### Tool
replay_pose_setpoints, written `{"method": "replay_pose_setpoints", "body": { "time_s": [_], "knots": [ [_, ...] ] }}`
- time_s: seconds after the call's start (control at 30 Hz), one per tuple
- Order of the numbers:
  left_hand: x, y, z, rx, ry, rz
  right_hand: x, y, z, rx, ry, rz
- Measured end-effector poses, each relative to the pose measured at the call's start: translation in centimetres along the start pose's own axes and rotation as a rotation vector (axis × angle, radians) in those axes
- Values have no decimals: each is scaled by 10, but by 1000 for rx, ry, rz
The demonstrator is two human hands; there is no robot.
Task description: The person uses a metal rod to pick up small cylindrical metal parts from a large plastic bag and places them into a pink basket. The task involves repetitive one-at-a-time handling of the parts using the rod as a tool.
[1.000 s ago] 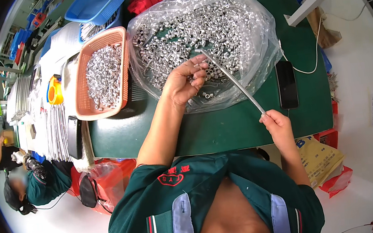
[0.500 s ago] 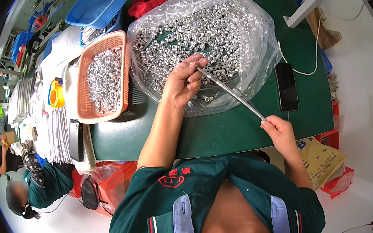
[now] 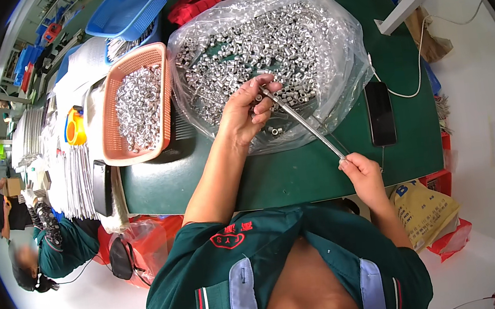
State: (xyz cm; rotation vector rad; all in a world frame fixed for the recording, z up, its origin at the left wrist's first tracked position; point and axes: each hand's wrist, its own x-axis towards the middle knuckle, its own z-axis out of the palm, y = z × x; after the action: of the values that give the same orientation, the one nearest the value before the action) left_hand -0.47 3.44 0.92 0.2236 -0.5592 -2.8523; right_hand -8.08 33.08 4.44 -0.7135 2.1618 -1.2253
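A: What lies on the green surface (image 3: 299, 176)?

B: The largest thing is a clear plastic bag (image 3: 337, 83) full of small metal sleeves (image 3: 248, 50). Left of the bag stands an orange basket (image 3: 110, 118) with more sleeves; right of the bag lies a black phone (image 3: 380, 113).

A: And the hands?

B: Over the bag's near edge, the left hand (image 3: 247, 113) has its grip closed, fingers pinching a sleeve at the tip of a thin metal rod (image 3: 304, 123). The right hand (image 3: 362, 173), near the bag's front, is closed around the rod's other end.

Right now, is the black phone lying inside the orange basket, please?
No, the black phone lies flat on the green table right of the clear bag, while the orange basket holds only small metal sleeves.
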Motion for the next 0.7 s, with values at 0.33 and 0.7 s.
{"method": "replay_pose_setpoints", "body": {
  "time_s": [0.33, 0.7],
  "knots": [
    [-1, 1, -2, 90, 27, -71, -1, -4, -9, -128, 32, -33],
    [-2, -4, 9, 163, 115, -110, 2, 3, 1, -43, 42, -46]
  ]
}}
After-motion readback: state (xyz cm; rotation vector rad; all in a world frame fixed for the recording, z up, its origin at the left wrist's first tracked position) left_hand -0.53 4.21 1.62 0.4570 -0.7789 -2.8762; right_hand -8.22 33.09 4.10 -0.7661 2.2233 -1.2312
